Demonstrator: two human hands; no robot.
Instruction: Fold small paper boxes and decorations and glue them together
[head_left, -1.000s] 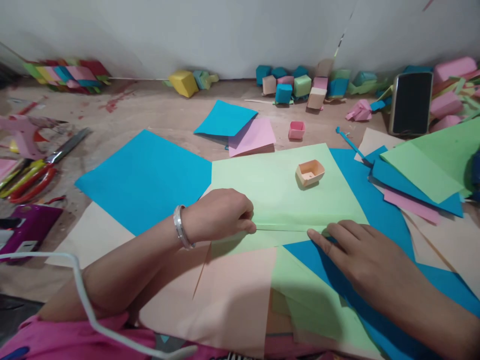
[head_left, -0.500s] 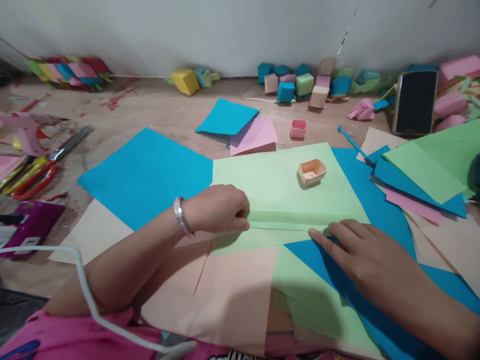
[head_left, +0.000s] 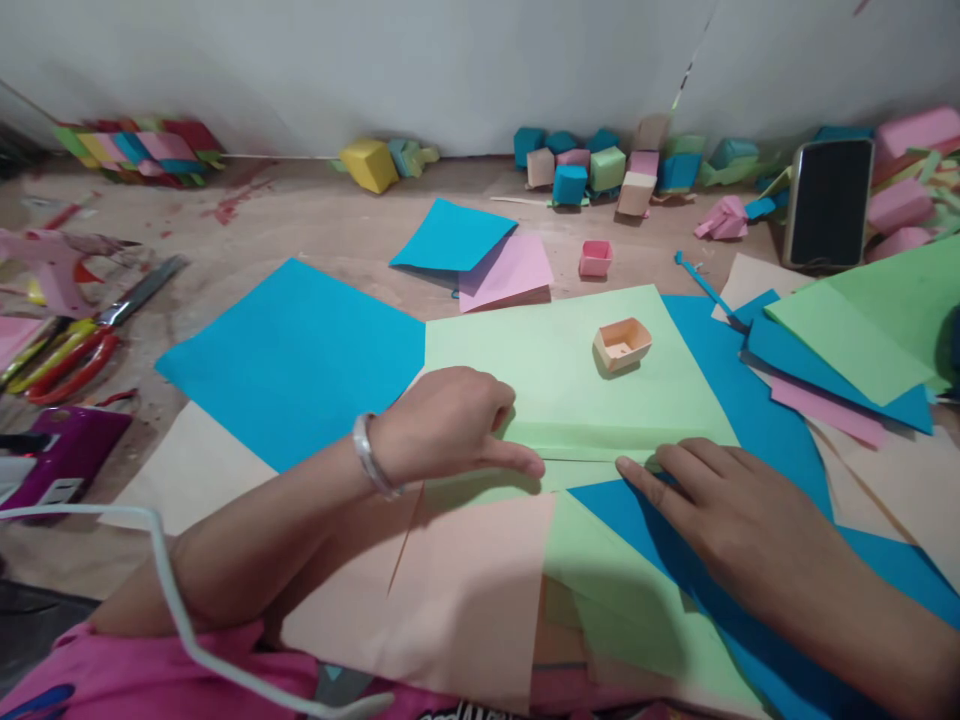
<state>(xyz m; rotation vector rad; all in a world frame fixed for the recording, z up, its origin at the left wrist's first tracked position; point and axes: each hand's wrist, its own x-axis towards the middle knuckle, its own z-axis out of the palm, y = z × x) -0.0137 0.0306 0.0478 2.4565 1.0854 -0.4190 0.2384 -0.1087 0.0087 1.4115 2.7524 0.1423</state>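
A light green sheet of paper [head_left: 525,360] lies in front of me, a narrow strip folded along its near edge. My left hand [head_left: 454,425], with a silver bangle at the wrist, rests on the left part of this fold. Its thumb is stretched out along the edge, apart from the curled fingers. At the right end of the fold, my right hand [head_left: 720,510] holds the paper down with bent fingers, its thumb lying at the edge. On the sheet stands a small peach paper box [head_left: 624,345]. More green paper [head_left: 600,560] lies beneath.
Blue sheets [head_left: 300,350] and peach sheets [head_left: 465,590] lie around. Scissors [head_left: 105,325], a pink glue gun [head_left: 52,265] and a purple object [head_left: 75,450] are at left. Small paper boxes [head_left: 607,168] line the wall; a phone [head_left: 831,205] leans at right. A white cable [head_left: 169,580] crosses my left arm.
My left hand has shifted slightly right along the fold, and its thumb has stretched out away from the fingers. My right hand has stayed in place.
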